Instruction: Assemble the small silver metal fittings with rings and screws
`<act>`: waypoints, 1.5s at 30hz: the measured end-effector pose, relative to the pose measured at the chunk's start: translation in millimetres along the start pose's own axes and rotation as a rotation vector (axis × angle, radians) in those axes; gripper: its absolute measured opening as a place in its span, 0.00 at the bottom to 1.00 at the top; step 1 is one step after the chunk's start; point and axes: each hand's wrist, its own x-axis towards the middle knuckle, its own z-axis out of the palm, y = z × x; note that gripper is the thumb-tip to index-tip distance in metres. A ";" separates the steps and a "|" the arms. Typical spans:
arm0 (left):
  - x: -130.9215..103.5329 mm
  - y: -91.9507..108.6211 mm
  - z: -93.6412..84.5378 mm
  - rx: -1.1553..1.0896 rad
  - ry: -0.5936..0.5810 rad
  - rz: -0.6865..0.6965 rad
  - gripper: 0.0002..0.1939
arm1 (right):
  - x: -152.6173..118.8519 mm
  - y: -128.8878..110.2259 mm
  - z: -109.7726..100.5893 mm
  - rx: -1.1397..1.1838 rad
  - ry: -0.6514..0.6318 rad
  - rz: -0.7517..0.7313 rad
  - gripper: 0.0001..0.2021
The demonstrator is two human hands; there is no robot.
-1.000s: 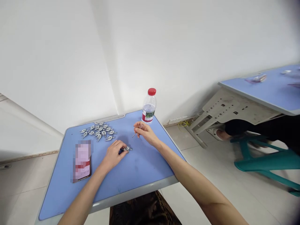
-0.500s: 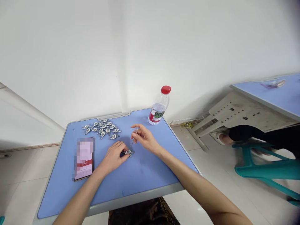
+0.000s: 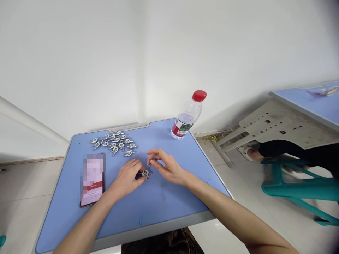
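Note:
My left hand rests on the blue desk, thumb and fingers closed on a small silver metal part with a round centre and thin prongs. Above and to the right of this part, my right hand pinches a thin metal rod. The rod points down towards the part; whether its tip touches cannot be made out. Most of the rod is hidden by my right fingers. Several similar metal parts lie in a loose pile beyond my left hand.
A phone lies left of my left forearm. The water bottle with a red cap stands at the desk's far right corner, by the wall. To the right are a teal stool, another desk and a person's leg.
My right hand has come down closer to the metal part, and less of the rod shows. The left hand keeps its hold. The whole view has shifted slightly.

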 end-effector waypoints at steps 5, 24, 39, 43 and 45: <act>0.5 1.8 -1.1 -0.006 -0.008 -0.024 0.05 | -0.8 -0.1 0.9 -0.047 0.003 -0.030 0.12; 1.0 2.5 -2.4 -0.015 -0.019 -0.029 0.06 | -1.1 -0.3 0.6 -0.151 0.008 -0.124 0.12; 0.8 1.9 -2.3 -0.032 -0.020 -0.030 0.06 | -1.3 -0.6 3.6 -0.226 -0.001 -0.159 0.10; 0.7 2.9 -2.2 -0.026 -0.019 -0.029 0.06 | -1.2 -0.2 5.1 -0.225 0.011 -0.153 0.11; 0.9 3.2 -2.4 -0.026 -0.017 -0.025 0.06 | -1.2 -0.3 6.0 -0.230 0.022 -0.158 0.10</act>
